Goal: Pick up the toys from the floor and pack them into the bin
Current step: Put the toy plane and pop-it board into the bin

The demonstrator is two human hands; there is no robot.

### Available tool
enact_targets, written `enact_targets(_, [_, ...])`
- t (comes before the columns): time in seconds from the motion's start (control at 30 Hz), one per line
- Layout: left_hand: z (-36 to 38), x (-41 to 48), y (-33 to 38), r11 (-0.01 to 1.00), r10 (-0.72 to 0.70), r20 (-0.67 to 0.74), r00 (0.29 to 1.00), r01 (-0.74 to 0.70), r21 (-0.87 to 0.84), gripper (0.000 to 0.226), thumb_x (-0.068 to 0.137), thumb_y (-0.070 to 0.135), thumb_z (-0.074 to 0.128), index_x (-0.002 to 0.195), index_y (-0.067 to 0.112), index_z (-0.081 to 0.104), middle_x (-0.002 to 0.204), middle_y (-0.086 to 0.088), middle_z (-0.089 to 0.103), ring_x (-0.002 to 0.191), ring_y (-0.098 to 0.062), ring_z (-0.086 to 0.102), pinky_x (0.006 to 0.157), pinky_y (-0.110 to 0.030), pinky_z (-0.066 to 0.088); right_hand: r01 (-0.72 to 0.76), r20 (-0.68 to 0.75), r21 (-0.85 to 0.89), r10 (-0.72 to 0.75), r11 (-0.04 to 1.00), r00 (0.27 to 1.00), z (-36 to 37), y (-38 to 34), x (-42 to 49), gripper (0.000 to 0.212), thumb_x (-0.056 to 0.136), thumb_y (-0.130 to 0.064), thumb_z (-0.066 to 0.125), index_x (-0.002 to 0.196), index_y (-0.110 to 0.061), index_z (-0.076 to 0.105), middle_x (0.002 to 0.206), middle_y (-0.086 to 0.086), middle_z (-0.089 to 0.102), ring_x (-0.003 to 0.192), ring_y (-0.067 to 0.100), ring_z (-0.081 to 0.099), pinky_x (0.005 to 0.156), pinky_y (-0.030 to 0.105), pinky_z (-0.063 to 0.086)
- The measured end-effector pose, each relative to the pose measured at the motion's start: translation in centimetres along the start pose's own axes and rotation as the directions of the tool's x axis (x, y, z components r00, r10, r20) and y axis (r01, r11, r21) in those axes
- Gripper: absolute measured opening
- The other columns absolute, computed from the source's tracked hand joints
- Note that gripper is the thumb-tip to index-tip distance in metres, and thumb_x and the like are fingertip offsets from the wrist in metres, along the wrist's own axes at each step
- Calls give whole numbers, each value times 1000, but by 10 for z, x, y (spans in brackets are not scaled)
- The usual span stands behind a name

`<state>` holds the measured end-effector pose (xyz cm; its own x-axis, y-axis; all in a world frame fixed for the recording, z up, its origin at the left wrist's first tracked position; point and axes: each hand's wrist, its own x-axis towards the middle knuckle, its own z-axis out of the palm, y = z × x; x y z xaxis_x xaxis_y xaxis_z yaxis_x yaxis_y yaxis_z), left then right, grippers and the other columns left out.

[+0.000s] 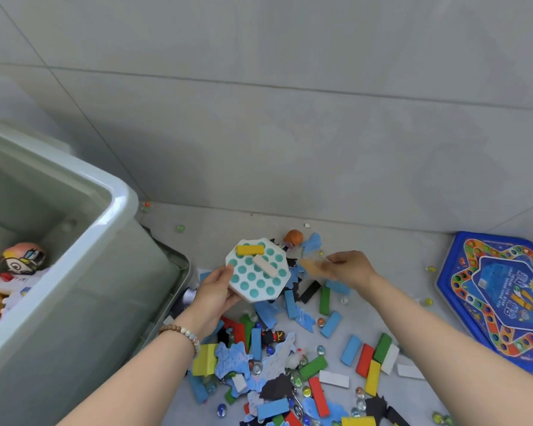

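Observation:
My left hand grips a white octagonal board with teal dots, held flat above the toy pile. A yellow block and a pale block lie on top of it. Just right of the board, my right hand pinches a blurred orange block. The grey-green bin stands at the left, with a plush toy inside. Several coloured blocks, blue puzzle pieces and glass marbles lie scattered on the floor below my arms.
A blue hexagonal game board lies on the floor at the right. A small orange-headed figure sits behind the pile near the grey tiled wall. Loose marbles lie along the wall's foot.

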<state>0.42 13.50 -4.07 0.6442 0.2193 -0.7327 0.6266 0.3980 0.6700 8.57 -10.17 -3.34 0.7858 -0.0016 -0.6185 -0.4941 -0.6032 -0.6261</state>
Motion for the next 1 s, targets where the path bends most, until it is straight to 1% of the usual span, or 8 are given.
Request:
enact_targets(0.07, [14,-14,21,999,29,42,999,-28,-25,24,100,22,42,118,9,50,121,-13,62,103,-23,61,80,-32,51,49,-32,132,-45,990,998,-24,-20,-24,20,84,-23,67,86,-3,69,75,5,58,69,16,49,66,24,41])
enact_targets(0.2, [34,-65,82,990,128,113,985,-120,-76,27,100,22,41,120,5,50,117,-13,64,99,-22,65,80,-32,56,82,17,456,-101,886,995,-68,-92,-82,13,87,-27,64,88,-14,63,83,3,57,80,13,55,88,30,46])
enact_targets(0.27, [35,-95,114,979,186,124,975,-173,-108,27,100,21,41,120,5,50,116,-13,65,98,-22,65,81,-33,55,129,20,532,-165,837,986,-80,-135,-114,12,88,-27,62,88,-15,62,82,1,56,82,11,55,85,27,46])
enact_targets(0.5, [-30,-217,177,924,363,119,924,-340,-178,27,101,21,40,115,3,55,112,-15,66,97,-24,65,74,-29,56,384,2,348,-410,856,912,-16,-246,-230,14,82,-27,70,80,-15,63,81,0,62,70,10,53,61,18,40])
enact_targets(0.63, [-114,-265,176,902,397,34,917,-384,-195,27,101,22,40,111,5,59,105,-13,69,87,-21,67,65,-26,57,458,-19,286,-472,842,881,64,-275,-272,35,72,-24,80,84,-15,48,99,2,54,79,13,54,66,22,44])
enact_targets(0.8, [-238,-293,145,908,373,-134,918,-391,-150,26,100,21,42,113,4,57,103,-13,67,77,-18,64,50,-20,53,307,282,342,-409,888,868,179,-288,-316,53,77,-22,77,116,-9,44,109,6,59,77,13,62,50,21,49])
enact_targets(0.9, [-304,-288,117,944,296,-245,923,-321,-72,27,100,18,43,120,2,52,106,-15,65,77,-19,64,54,-24,56,341,378,227,-405,912,832,250,-280,-320,51,76,-18,77,118,-3,52,109,12,65,82,19,65,57,25,54])
enact_targets(1.0, [-349,-274,93,969,205,-310,928,-237,-68,29,98,16,46,123,2,52,112,-17,66,87,-23,66,59,-26,59,384,425,91,-385,919,819,301,-270,-319,46,78,-16,73,116,-6,50,107,5,59,88,15,57,57,17,45])
